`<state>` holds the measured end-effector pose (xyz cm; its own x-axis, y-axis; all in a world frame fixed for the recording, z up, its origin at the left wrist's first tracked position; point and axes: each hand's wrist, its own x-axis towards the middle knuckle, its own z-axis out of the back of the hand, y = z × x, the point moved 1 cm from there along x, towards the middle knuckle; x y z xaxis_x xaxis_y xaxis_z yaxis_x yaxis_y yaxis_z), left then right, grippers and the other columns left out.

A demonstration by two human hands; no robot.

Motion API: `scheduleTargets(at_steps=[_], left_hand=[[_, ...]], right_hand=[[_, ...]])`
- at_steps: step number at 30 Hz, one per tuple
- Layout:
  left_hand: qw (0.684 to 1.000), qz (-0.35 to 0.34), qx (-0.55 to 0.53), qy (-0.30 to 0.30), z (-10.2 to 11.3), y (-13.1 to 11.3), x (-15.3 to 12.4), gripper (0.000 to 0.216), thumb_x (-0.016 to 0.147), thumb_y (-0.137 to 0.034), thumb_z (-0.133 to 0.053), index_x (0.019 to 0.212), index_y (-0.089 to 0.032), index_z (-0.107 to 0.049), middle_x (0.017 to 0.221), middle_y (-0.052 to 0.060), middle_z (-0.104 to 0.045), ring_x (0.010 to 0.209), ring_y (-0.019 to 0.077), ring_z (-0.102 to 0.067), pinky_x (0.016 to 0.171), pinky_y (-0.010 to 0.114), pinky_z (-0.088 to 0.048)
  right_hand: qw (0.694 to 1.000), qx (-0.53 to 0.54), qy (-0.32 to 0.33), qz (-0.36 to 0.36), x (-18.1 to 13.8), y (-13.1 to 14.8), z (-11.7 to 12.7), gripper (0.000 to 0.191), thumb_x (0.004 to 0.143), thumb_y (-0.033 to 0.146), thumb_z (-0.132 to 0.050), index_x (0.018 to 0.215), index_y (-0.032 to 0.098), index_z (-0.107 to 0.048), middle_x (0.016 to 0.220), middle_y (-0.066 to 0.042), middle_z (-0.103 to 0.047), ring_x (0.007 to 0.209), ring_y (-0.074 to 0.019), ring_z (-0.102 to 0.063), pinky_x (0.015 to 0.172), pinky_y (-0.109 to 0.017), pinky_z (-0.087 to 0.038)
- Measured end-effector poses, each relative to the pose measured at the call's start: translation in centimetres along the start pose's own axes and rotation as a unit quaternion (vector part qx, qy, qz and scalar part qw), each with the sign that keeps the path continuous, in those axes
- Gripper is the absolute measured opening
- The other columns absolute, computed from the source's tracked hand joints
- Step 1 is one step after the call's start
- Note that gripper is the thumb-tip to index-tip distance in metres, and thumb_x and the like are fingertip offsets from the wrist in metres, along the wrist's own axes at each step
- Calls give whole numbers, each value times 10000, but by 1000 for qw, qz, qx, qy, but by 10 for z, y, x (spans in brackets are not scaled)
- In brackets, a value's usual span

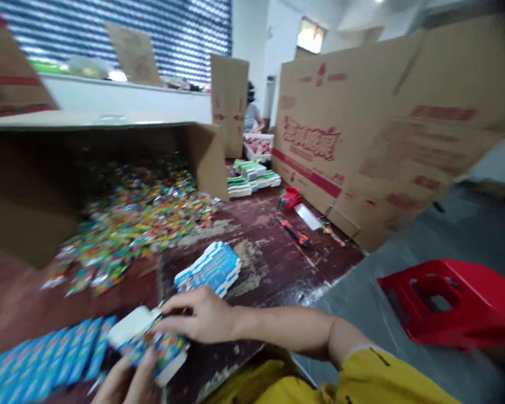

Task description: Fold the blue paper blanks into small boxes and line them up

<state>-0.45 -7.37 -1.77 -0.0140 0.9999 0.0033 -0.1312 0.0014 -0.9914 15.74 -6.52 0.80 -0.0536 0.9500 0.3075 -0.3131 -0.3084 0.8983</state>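
Observation:
My right hand (pixel 202 315) reaches in from the right and pinches the top of a small white box with colourful print (pixel 145 339) near the table's front edge. My left hand (pixel 124 381) comes up from the bottom edge and holds the same box from below; only its fingers show. A stack of blue-and-white flat boxes (pixel 210 267) lies just beyond my right hand. More blue flat boxes (pixel 42 362) are spread in a row at the lower left.
A big cardboard carton (pixel 33 185) lies on its side, spilling several colourful small packets (pixel 138 216) over the worn dark table (pixel 269 252). Green-white box stacks (pixel 252 177), a red tape dispenser (pixel 289 197), a box cutter (pixel 294 231). Tall cartons (pixel 362 134) right; a red stool (pixel 450 300). A person sits far back.

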Motion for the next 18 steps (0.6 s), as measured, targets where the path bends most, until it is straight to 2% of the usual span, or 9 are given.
scheduleTargets(at_steps=[2, 4, 6, 8, 11, 14, 18], left_hand=[[999, 23, -16, -45, 1, -5, -10, 698, 595, -401, -801, 1240, -237, -592, 835, 30, -702, 741, 238, -700, 624, 323, -607], [997, -3, -62, -54, 2, -12, -16, 793, 648, -334, -803, 1359, -233, -466, 852, 14, -665, 736, 175, -679, 685, 283, -596], [996, -17, -89, -2, 3, -16, -16, 745, 736, -320, -748, 1398, -254, -413, 944, 27, -652, 776, 160, -678, 729, 282, -591], [994, -6, -97, 47, 6, -17, -14, 636, 796, -310, -697, 1377, -242, -447, 1073, 54, -631, 855, 160, -674, 759, 265, -577], [988, 2, -109, 111, 15, -16, -12, 573, 828, -289, -669, 1359, -234, -461, 1157, 63, -602, 901, 154, -653, 784, 252, -555], [979, 4, -120, 167, 23, -12, -12, 475, 842, -271, -650, 1288, -219, -494, 1139, 63, -603, 929, 167, -637, 813, 271, -538], [968, 4, -139, 207, 27, -4, -13, 380, 864, -231, -606, 1230, -203, -510, 1160, 72, -598, 978, 179, -615, 869, 301, -512]], right_hand=[[999, 35, -32, -23, -6, 1, -7, 213, 861, 371, -632, 892, 175, -711, 801, -4, -685, 733, -135, -603, 701, -230, -472], [993, 90, -65, -34, -9, 0, -12, 178, 861, 330, -633, 940, 187, -702, 810, 2, -666, 742, -136, -595, 698, -237, -470], [986, 133, -86, -44, -8, -5, -16, 312, 831, 291, -670, 1133, 216, -651, 779, 23, -627, 702, -124, -574, 663, -231, -460], [987, 133, -76, -47, -7, -10, -20, 328, 834, 278, -665, 1158, 231, -648, 754, 32, -574, 645, -107, -527, 597, -219, -427], [992, 108, -51, -40, -10, -13, -26, 213, 862, 287, -631, 1057, 224, -687, 728, 29, -544, 622, -106, -499, 580, -226, -413], [995, 89, -23, -47, -14, -13, -27, 165, 884, 303, -607, 999, 213, -683, 773, 7, -612, 680, -132, -561, 628, -250, -446], [1000, 20, 4, -20, -13, -12, -22, 130, 885, 285, -609, 801, 202, -666, 846, -26, -647, 802, -172, -603, 728, -295, -464]])
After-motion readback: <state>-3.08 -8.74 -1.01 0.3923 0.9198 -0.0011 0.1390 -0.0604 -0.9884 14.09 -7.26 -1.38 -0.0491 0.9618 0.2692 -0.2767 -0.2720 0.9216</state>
